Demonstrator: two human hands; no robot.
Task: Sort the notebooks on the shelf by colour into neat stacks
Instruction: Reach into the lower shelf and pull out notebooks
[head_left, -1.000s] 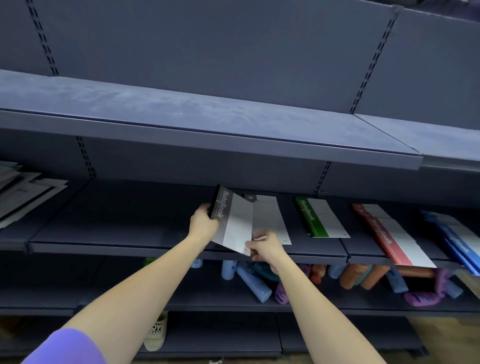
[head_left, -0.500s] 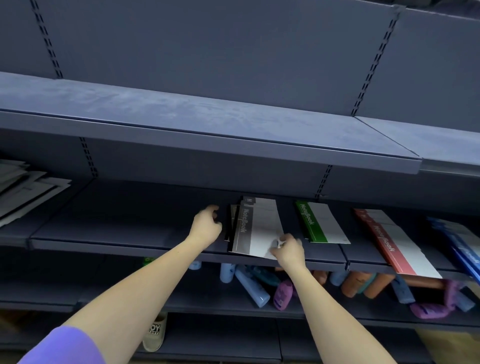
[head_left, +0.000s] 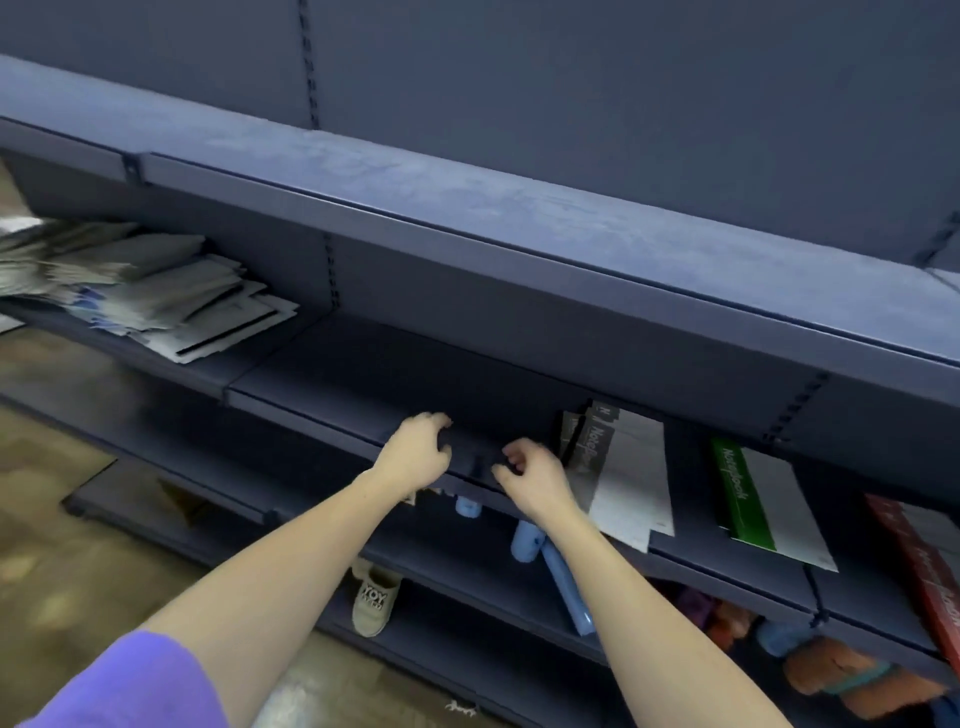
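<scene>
On the dark blue middle shelf (head_left: 332, 379), a loose pile of grey notebooks (head_left: 156, 296) lies far left of the grey-spined stack (head_left: 618, 467), with bare shelf between them. Both the left hand (head_left: 415, 454) and right hand (head_left: 537, 478) hover at the shelf's front edge just left of that stack, fingers loosely curled, holding nothing. Right of the stack lie a green notebook (head_left: 753, 499) and a red one (head_left: 930, 566), each overhanging the edge.
</scene>
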